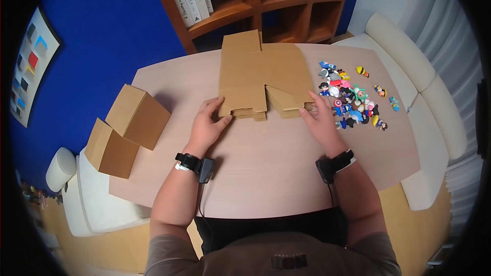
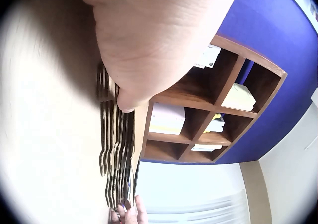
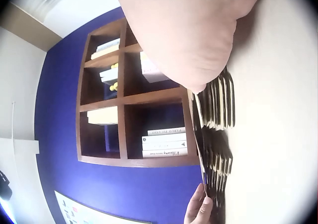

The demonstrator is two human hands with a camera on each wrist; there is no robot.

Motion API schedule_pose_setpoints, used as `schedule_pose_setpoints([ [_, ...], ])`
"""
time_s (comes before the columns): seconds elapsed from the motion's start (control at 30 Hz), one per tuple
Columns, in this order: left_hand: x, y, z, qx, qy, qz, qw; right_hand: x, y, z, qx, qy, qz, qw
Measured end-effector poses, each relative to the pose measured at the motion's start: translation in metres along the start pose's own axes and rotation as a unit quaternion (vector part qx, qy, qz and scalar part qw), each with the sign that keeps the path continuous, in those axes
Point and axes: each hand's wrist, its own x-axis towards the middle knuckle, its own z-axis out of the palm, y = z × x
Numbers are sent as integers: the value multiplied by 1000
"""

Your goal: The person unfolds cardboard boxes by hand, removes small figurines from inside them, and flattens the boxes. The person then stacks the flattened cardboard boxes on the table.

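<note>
A stack of flattened brown cardboard boxes (image 1: 245, 71) lies on the table, one flap on its right side raised at a slant. The left hand (image 1: 207, 122) grips the stack's near left corner, thumb at the front edge. At the near right corner the right hand (image 1: 322, 122) holds the edge between thumb and fingers. In the left wrist view the layered edges (image 2: 117, 139) show beneath the left hand (image 2: 144, 45). The right wrist view shows the right hand (image 3: 189, 35) against the layered edges (image 3: 218, 104).
Two folded cardboard boxes (image 1: 138, 115) (image 1: 112, 148) stand at the table's left. Small colourful figurines (image 1: 353, 97) lie in a cluster to the right of the stack. A wooden bookshelf (image 1: 245, 10) stands behind the table (image 1: 266, 174), with pale seats at both sides.
</note>
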Motion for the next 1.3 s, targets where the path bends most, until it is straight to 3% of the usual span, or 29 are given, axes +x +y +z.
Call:
schedule_pose_setpoints([
  [0.17, -2, 7, 0, 11, 7, -1, 1000, 0, -2, -2, -6, -4, 13, 1000],
  [0.27, -4, 9, 0, 1, 4, -28, 1000, -3, 0, -1, -45, 5, -22, 999],
  [0.37, -3, 13, -3, 1, -5, -58, 998, -3, -2, 1, 24, 11, 1, 1000],
  [0.43, -3, 13, -3, 16, -1, -64, 998, -2, 3, 1, -8, 5, -50, 999],
  [0.57, -5, 8, -1, -40, 10, -49, 998, -9, -11, -8, 9, -23, -21, 999],
  [0.63, -3, 9, -1, -40, 18, -48, 998, -11, -6, -7, -27, -8, -59, 998],
  [0.7, -5, 13, -1, 46, 45, -5, 998, -16, -9, -7, -31, -11, -52, 998],
  [0.83, -5, 24, -5, 52, 33, -42, 997, -19, -17, -10, -33, -26, -43, 998],
  [0.93, -9, 24, -4, 91, 48, -2, 995, -20, -29, -15, -50, -26, -32, 998],
  [1.0, -11, 24, 1, 67, 59, 5, 996, -22, -21, -19, -60, -7, -81, 995],
  [1.07, -10, 19, -8, 92, 70, 51, 992, -18, -17, -17, -50, 79, -53, 994],
  [1.1, -13, 30, -18, 111, 87, 37, 989, -15, -27, -19, -16, 105, -76, 991],
  [1.27, -21, 38, -91, 306, 231, 49, 922, -15, -28, -36, -13, 161, -99, 982],
  [1.3, -23, 27, -106, 435, 281, 2, 855, -16, -32, -36, 2, 150, -96, 984],
])
